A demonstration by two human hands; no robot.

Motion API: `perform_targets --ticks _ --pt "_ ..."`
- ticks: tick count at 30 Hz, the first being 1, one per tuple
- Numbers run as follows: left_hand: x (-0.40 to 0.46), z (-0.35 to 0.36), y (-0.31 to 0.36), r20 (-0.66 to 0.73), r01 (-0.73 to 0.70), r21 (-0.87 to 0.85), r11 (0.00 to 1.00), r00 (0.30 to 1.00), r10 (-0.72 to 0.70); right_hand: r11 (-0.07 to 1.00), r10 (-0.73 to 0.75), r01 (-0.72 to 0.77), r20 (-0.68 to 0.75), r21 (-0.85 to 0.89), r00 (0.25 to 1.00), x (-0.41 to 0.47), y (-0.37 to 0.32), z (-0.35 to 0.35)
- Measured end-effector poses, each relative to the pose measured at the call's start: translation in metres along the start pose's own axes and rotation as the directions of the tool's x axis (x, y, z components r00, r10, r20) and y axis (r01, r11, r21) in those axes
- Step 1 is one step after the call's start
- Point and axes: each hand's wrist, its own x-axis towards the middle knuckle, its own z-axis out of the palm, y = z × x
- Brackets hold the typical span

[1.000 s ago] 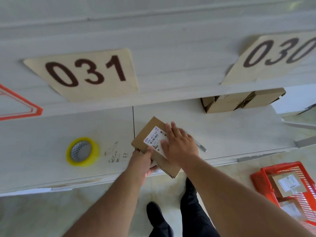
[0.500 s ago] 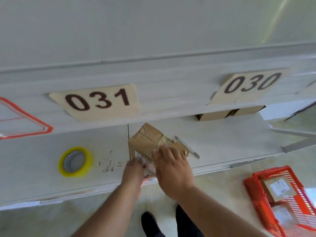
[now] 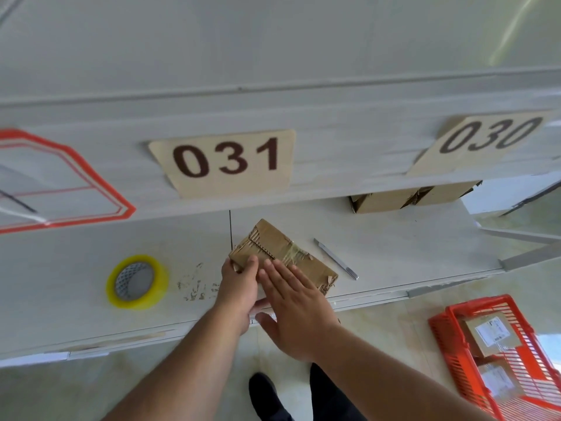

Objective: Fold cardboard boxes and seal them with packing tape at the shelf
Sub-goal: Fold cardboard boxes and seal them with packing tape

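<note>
A small cardboard box (image 3: 283, 249) lies on the white shelf (image 3: 394, 247), its taped seam side facing up. My left hand (image 3: 239, 281) grips the box's near left corner, thumb on top. My right hand (image 3: 293, 302) lies flat with straight fingers on the box's near top face. A roll of clear tape with a yellow core (image 3: 136, 281) lies flat on the shelf to the left of the box. A metal utility knife (image 3: 335, 258) lies just right of the box.
Labels 031 (image 3: 226, 159) and 030 (image 3: 485, 141) hang on the shelf edge above. Folded cardboard boxes (image 3: 403, 197) sit at the back right of the shelf. A red basket (image 3: 446, 335) with labelled parcels stands on the floor at the right.
The box was turned over: its white label faced up a second ago, now the taped seam side faces up. My right hand has flattened on top of it.
</note>
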Motion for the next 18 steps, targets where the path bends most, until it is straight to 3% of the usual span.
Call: perform_targets --ticks 4,14,18 --pt "0.001 0.002 0.0 -0.032 -0.013 0.062 0.998 0.999 0.015 0.991 0.133 -0.132 0.147 -0.021 0.98 0.013 0.018 -0.014" --pt "-0.006 0.004 0.003 -0.001 -0.011 0.033 0.999 1.0 0.011 0.889 0.411 -0.444 0.228 0.115 0.883 0.06 0.039 -0.043" --pt "-0.015 0.001 -0.004 0.03 0.044 -0.011 0.999 0.999 -0.044 0.725 0.368 -0.528 0.398 0.443 0.84 0.058 0.06 -0.06"
